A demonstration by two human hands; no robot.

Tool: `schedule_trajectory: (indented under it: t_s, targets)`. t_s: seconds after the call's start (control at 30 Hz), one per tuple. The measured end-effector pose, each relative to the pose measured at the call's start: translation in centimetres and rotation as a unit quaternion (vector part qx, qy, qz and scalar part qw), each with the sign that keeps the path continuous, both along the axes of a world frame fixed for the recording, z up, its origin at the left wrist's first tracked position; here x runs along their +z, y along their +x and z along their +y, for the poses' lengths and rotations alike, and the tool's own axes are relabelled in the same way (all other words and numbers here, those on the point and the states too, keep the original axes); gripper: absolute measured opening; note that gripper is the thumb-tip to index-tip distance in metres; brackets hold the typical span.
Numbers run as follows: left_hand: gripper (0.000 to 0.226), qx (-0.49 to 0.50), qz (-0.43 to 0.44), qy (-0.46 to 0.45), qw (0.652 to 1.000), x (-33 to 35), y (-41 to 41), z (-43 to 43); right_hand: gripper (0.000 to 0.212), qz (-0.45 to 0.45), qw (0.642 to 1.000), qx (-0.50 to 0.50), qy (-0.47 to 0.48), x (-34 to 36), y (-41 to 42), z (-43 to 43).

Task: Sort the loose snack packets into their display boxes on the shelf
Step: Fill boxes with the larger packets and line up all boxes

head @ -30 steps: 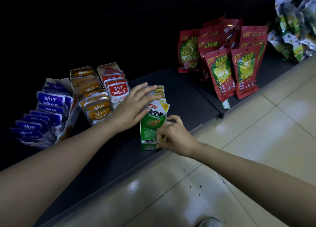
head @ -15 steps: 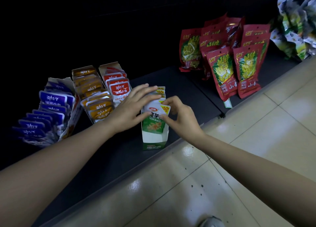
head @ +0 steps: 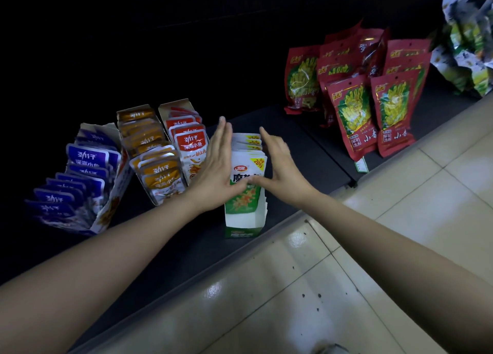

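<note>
A white and green display box (head: pixel 245 221) stands near the front edge of the dark shelf (head: pixel 170 247). A row of green and white snack packets (head: pixel 246 164) stands upright inside it. My left hand (head: pixel 217 166) lies flat against the left side of the row, fingers straight. On the right side my right hand (head: pixel 280 164) does the same, so the packets sit squeezed between both palms. The two thumbs meet across the front packet.
Left of the box stand three more display boxes: red packets (head: pixel 190 142), orange packets (head: pixel 152 156) and blue packets (head: pixel 80 177). Red bags (head: pixel 352 113) stand at the right back, green-white bags (head: pixel 466 52) at far right. Tiled floor (head: pixel 346 287) lies below the shelf edge.
My right hand rose from the box's lower front corner to the right side of the packets. My left hand turned from resting over the row to pressing flat on its left side.
</note>
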State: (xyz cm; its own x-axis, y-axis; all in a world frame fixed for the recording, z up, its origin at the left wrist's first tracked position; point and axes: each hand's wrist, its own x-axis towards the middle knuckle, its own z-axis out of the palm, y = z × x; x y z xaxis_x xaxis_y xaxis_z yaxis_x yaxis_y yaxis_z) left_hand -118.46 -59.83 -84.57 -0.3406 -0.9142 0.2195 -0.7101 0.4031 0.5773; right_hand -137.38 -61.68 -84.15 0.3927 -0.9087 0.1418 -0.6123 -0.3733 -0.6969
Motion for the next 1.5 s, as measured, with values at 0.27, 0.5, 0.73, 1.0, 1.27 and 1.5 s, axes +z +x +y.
schedule_trajectory:
  t_s: [0.27, 0.5, 0.73, 1.0, 1.27, 1.5]
  targets:
    - [0.099, -0.001, 0.083, 0.123, 0.989, -0.4, 0.5, 0.5, 0.073, 0.016, 0.997, -0.010, -0.069, -0.3, 0.4, 0.4]
    - [0.106, -0.011, 0.105, 0.182, 0.978, -0.1, 0.5, 0.7, 0.082, 0.171, 0.984, -0.010, -0.048, 1.6, 1.0, -1.0]
    - [0.103, -0.024, 0.082, 0.200, 0.976, 0.3, 0.7, 0.8, 0.068, 0.182, 0.983, 0.026, -0.027, 2.7, 0.8, -1.7]
    - [0.109, -0.030, 0.057, 0.191, 0.979, 0.6, 0.8, 1.6, 0.065, 0.093, 0.996, 0.000, -0.014, 1.4, 1.4, -1.2]
    - [0.114, -0.020, -0.046, 0.049, 0.998, 0.0, 1.4, 1.7, 0.060, 0.026, 0.993, 0.023, -0.114, -0.4, 0.9, 0.5]
    - [0.109, -0.001, -0.069, 0.011, 0.998, 0.0, 1.5, 1.4, 0.072, 0.115, 0.988, 0.020, -0.102, 0.1, 1.7, -0.8]
